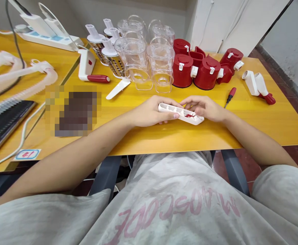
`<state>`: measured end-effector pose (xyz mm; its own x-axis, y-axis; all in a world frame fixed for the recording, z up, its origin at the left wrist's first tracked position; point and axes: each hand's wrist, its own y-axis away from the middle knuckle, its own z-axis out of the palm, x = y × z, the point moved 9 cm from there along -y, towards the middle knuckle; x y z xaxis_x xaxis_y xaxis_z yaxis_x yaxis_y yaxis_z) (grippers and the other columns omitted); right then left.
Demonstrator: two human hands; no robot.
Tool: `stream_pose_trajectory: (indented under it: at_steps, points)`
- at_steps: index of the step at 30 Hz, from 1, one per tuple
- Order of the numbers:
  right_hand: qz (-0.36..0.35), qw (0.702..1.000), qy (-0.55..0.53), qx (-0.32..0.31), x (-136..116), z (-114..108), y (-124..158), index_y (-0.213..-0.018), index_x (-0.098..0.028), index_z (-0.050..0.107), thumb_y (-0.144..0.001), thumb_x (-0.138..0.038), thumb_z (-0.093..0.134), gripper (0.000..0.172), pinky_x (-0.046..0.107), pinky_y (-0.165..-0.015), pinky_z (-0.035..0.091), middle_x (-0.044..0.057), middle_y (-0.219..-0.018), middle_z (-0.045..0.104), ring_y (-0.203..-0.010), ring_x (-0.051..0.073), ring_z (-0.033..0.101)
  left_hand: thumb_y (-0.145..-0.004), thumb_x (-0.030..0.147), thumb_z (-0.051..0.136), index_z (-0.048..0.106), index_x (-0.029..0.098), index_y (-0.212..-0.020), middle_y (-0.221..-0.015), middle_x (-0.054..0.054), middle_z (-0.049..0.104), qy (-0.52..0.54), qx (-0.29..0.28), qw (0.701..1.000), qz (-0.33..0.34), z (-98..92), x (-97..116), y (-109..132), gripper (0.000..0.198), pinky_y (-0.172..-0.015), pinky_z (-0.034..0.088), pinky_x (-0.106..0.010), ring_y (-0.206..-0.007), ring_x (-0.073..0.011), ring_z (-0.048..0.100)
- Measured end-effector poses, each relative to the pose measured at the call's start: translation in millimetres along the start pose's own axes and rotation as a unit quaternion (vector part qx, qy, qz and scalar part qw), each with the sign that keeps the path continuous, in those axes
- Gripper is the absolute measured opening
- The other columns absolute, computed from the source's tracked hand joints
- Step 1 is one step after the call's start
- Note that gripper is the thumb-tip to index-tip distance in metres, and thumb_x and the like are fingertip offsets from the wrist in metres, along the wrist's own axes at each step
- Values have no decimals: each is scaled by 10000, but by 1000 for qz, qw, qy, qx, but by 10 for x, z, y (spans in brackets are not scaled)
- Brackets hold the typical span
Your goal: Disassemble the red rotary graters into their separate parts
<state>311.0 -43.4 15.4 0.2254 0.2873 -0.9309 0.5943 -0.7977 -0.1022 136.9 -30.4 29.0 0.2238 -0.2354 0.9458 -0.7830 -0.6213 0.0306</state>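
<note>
My left hand (151, 112) grips the left part of a long white plastic handle shell (175, 111), thumb on its near side. The shell's hollow, ribbed side faces up, and a small red piece (189, 115) shows inside near its right end. My right hand (206, 108) is closed at that right end, its thumb and fingertips at the inside of the shell. Whether it pinches a small part there is hard to see. A red-handled screwdriver (230, 96) lies on the table to the right of my right hand.
Clear plastic hoppers (135, 51), metal grater drums (113, 61) and red bases (183, 71) stand along the back. White cranks with red grips (98, 78) lie at both sides, with a loose white strip (118, 88). A power strip (53, 41), cables and a dark phone-like slab (8, 126) are left.
</note>
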Motion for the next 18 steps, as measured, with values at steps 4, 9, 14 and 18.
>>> stream_pose_trajectory:
  at_steps: [4, 9, 14, 18]
  points:
    - [1, 996, 82, -19, -41, 26, 50, -1605, -157, 632, -872, -620, 979, 933, 168, -820, 579, 85, -1230, 783, -971, 103, 736, -895, 701, 943, 865, 121, -1280, -844, -79, 788, 2, 30, 1000, 4, -54, -32, -30, 701, -586, 533, -202, -654, -146, 678]
    - [-40, 990, 132, 7, -86, -79, 47, -1478, -125, 761, -998, -583, 831, 667, 169, -836, 531, 87, -1192, 800, -947, 93, 688, -960, 1041, 592, 829, 119, -1167, -900, -137, 819, 20, 52, 998, -4, -122, -72, -63, 974, -624, 630, -261, -730, -211, 768]
    - [-39, 992, 121, 13, -35, -159, 36, -1404, -114, 820, -969, -637, 849, 681, 176, -835, 527, 106, -1211, 821, -962, 106, 707, -989, 782, 781, 786, 155, -1153, -847, -96, 795, -37, 112, 986, -116, -357, -259, -39, 648, -545, 610, -278, -641, -214, 751]
    - [-37, 993, 114, 11, -26, -153, 34, -1411, -120, 826, -961, -642, 856, 690, 183, -858, 550, 110, -1221, 827, -993, 119, 730, -1010, 600, 777, 778, 162, -1008, -818, -113, 808, -106, 121, 973, -163, -611, -339, 23, 437, -526, 574, -296, -547, -207, 721]
